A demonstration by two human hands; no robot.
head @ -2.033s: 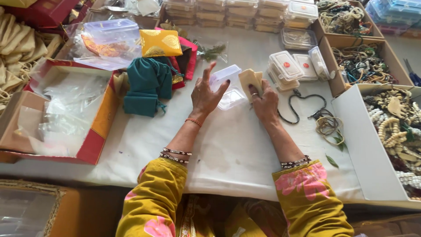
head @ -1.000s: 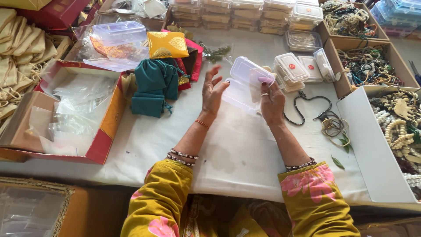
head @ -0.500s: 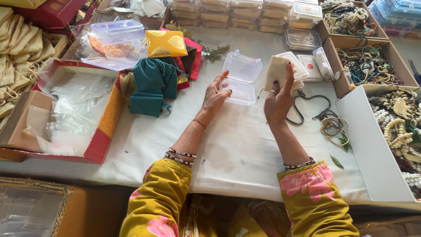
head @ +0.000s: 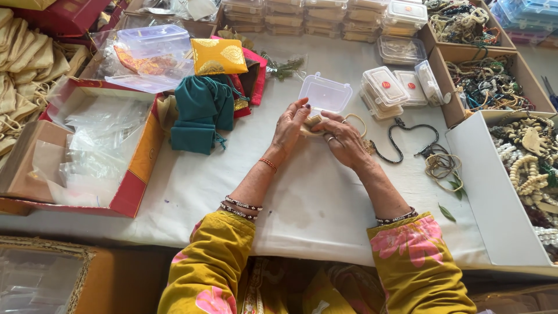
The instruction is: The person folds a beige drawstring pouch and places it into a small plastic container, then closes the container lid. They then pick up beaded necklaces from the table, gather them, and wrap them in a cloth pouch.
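A small clear plastic box [head: 324,94] lies open on the white table cover, its lid tilted back. Just in front of it my left hand [head: 290,125] and my right hand [head: 343,139] meet over the box's base. Both hold a small beige pouch [head: 314,122] between the fingers, pressing it down into the base. A light cord loop [head: 357,121] pokes out by my right hand's fingers. Most of the pouch is hidden under my hands.
Teal and yellow fabric pouches [head: 200,110] lie to the left, beside a red tray of clear bags [head: 99,145]. Closed small plastic boxes [head: 389,87] and a dark beaded necklace [head: 407,142] sit to the right. Cardboard trays of beads [head: 523,151] line the right edge.
The box's lid came open, and my right hand lifted the beige pouch beside it. Now both hands have come together low over the box's base with the pouch.
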